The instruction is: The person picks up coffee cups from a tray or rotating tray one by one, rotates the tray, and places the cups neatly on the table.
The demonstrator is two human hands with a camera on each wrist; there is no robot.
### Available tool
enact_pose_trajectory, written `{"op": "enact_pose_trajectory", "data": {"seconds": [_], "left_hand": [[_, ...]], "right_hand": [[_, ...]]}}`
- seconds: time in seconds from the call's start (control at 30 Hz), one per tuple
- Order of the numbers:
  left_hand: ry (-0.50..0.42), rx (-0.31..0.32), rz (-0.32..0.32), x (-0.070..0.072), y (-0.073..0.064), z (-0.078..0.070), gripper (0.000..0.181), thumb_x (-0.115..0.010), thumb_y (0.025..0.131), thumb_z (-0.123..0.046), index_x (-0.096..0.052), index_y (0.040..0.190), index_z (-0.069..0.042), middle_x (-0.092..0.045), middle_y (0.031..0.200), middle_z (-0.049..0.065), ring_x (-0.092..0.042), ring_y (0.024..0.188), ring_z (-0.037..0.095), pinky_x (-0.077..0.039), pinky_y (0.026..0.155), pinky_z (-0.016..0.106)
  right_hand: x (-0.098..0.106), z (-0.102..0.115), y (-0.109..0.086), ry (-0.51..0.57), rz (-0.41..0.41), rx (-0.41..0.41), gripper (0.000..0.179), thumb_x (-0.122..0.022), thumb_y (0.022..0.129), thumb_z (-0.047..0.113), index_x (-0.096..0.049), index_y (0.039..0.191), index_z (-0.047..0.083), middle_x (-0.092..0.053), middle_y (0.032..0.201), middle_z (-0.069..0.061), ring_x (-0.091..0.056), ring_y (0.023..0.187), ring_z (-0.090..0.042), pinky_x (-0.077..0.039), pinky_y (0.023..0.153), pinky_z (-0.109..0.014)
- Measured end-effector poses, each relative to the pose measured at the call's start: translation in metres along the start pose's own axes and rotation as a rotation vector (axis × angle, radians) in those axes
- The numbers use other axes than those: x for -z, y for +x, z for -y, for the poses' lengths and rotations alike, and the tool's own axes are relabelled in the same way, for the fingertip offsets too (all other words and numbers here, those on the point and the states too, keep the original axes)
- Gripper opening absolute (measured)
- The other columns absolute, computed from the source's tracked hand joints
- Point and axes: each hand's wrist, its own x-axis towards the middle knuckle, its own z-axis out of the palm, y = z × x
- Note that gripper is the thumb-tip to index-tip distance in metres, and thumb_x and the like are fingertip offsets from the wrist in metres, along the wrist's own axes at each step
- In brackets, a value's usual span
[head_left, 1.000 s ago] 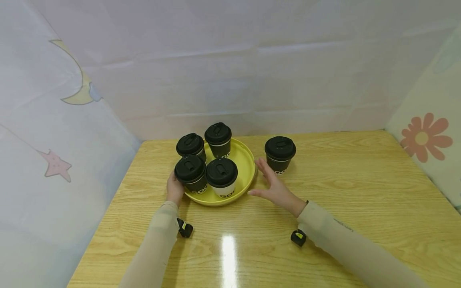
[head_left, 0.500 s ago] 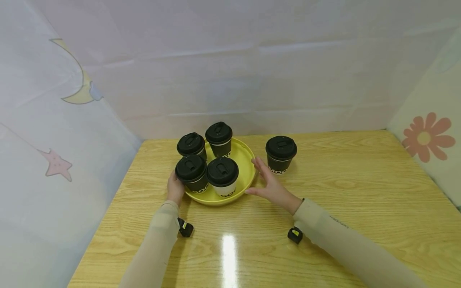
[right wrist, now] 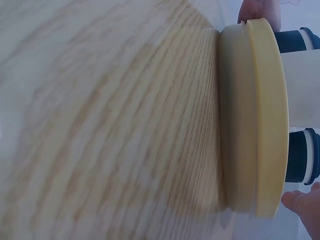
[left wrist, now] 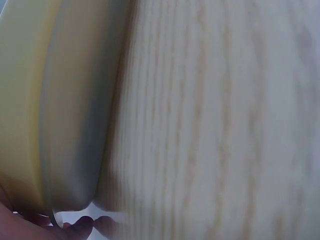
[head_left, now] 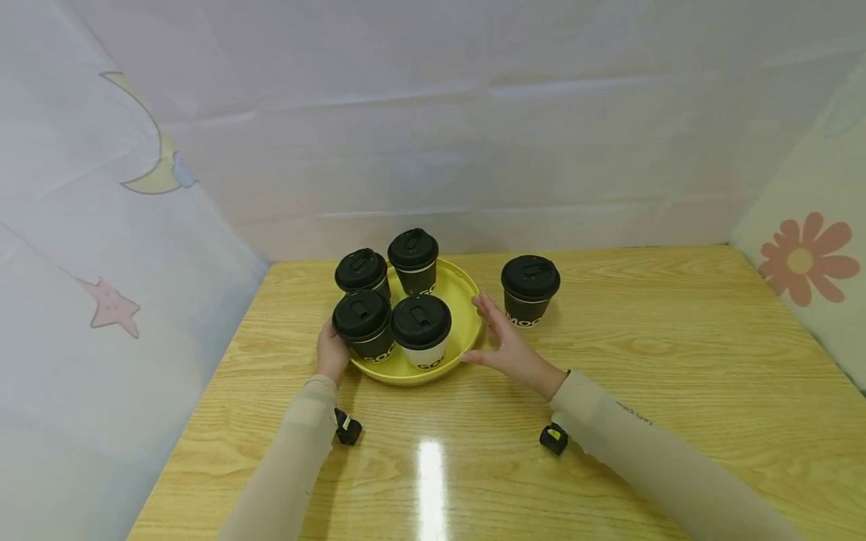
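A round yellow tray (head_left: 467, 330) sits on the wooden table, carrying several lidded paper coffee cups. At its front stand a white cup (head_left: 426, 358) and, to the left, a black cup (head_left: 372, 350). My left hand (head_left: 331, 353) holds the tray's left rim, partly hidden by the front left cup; the left wrist view shows its fingers (left wrist: 82, 227) at the rim and lower wall. At the tray's right edge, my right hand (head_left: 514, 353) has thumb and fingers spread, fingertips right at the rim. Another lidded black cup (head_left: 530, 289) stands on the table just beyond that hand.
Two more black cups, one at the back left (head_left: 363, 274) and one at the back (head_left: 414, 259), share the tray. A draped cloth wall (head_left: 541, 150) rises behind the table (head_left: 643, 323). Small black devices hang at both wrists.
My right hand has moved slightly left, its thumb and fingers closer to the tray's rim. The left hand keeps its place on the tray, and the whole view shifts a little.
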Motion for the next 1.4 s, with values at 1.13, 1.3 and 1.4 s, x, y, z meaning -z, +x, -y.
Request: {"op": "enact_pose_trajectory", "data": {"seconds": [1.13, 1.3, 1.4], "left_hand": [[0.11, 0.054, 0.043, 0.007, -0.013, -0.007, 0.043, -0.027, 0.106, -0.011, -0.033, 0.143, 0.011, -0.036, 0.146, 0.029, -0.032, 0.137, 0.038, -0.025, 0.113, 0.047], [0.086, 0.044, 0.044, 0.004, -0.017, -0.008, 0.039, -0.028, 0.106, -0.011, -0.037, 0.14, 0.008, -0.041, 0.142, 0.027, -0.035, 0.134, 0.036, -0.027, 0.112, 0.046], [0.079, 0.041, 0.057, 0.003, -0.02, -0.008, 0.041, -0.027, 0.106, -0.009, -0.034, 0.142, 0.009, -0.039, 0.143, 0.028, -0.034, 0.135, 0.037, -0.027, 0.112, 0.047]], "right_hand": [[-0.003, 0.008, 0.013, 0.008, 0.015, 0.009, 0.104, -0.078, 0.083, 0.01, -0.002, 0.154, -0.002, -0.011, 0.16, -0.018, -0.012, 0.146, -0.036, -0.015, 0.116, -0.051], [-0.005, 0.009, 0.013, 0.003, 0.03, -0.004, 0.103, -0.078, 0.083, 0.014, -0.005, 0.155, 0.0, -0.01, 0.161, -0.016, -0.012, 0.147, -0.032, -0.017, 0.116, -0.049], [-0.006, 0.01, 0.014, 0.025, 0.039, -0.014, 0.103, -0.078, 0.084, 0.013, -0.005, 0.155, 0.001, -0.008, 0.161, -0.014, -0.01, 0.147, -0.03, -0.016, 0.117, -0.047]]}}
